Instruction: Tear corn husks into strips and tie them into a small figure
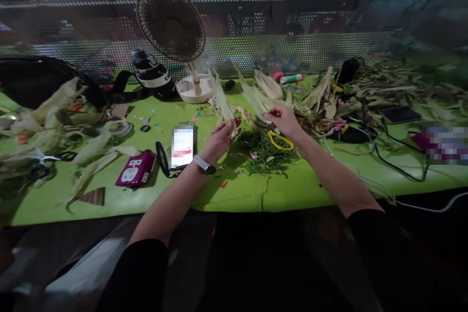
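Over a bright green desk (237, 196), the left hand (217, 143) holds a long pale-green corn husk (221, 98) in a loosely curled grip; the right hand (284, 121) pinches another pale husk (253, 96), near a shredded dark-green leafy heap (265, 160).

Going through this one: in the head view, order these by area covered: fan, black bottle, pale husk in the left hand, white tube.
1. Fan
2. Black bottle
3. Pale husk in the left hand
4. White tube
Apparent size only.
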Available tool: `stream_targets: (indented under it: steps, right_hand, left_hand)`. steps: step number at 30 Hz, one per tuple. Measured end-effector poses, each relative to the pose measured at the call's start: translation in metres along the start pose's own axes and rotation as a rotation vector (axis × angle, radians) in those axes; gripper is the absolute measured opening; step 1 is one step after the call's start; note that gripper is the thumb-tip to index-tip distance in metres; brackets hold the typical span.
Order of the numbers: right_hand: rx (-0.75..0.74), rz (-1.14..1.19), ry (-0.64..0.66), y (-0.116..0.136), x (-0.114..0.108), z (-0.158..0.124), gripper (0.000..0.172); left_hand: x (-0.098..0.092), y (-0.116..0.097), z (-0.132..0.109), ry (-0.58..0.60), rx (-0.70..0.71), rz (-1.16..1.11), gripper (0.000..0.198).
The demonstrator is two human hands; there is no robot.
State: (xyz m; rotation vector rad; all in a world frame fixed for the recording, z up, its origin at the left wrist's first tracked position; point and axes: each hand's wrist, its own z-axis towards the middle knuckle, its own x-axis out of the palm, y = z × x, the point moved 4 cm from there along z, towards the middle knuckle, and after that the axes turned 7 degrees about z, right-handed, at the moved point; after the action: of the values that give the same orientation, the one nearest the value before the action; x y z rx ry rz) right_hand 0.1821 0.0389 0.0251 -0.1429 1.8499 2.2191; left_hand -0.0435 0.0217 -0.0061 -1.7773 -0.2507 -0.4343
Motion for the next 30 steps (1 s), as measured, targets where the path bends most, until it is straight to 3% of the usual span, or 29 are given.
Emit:
stream_targets:
  steps: [4, 7, 16, 21, 26, 30]
  right_hand:
    - [-0.133, -0.11, 0.076, 0.015, 0.039, -0.036, 0.015]
    - [-0.182, -0.08, 0.123, 0.017, 0.053, -0.05, 0.017]
    - [0.131, 0.423, 0.143, 0.003, 0.059, -0.04, 0.057]
    - [0.044, 0.358, 0.169, 0.012, 0.058, -0.04, 0.057]
    - [-0.081, 0.156, 0.223, 0.023, 0.061, -0.038, 0.045]
    - [0.066, 0.291, 0.293, 0.024, 0.077, -0.04, 0.044]
  left_hand:
    - [0.006, 0.009, -0.006, 0.058, 0.006, 0.002, 0.02]
    - [0.005, 0.011, -0.008, 0.036, 0.015, 0.044, 0.028]
    - [0.004, -0.004, -0.011, -0.005, 0.13, 0.084, 0.029]
    - [0.003, -0.018, -0.011, 0.036, 0.112, 0.08, 0.026]
    - [-0.005, -0.035, -0.009, 0.111, 0.096, 0.177, 0.026]
    - [-0.016, -0.039, -0.01, 0.054, 0.134, 0.237, 0.03]
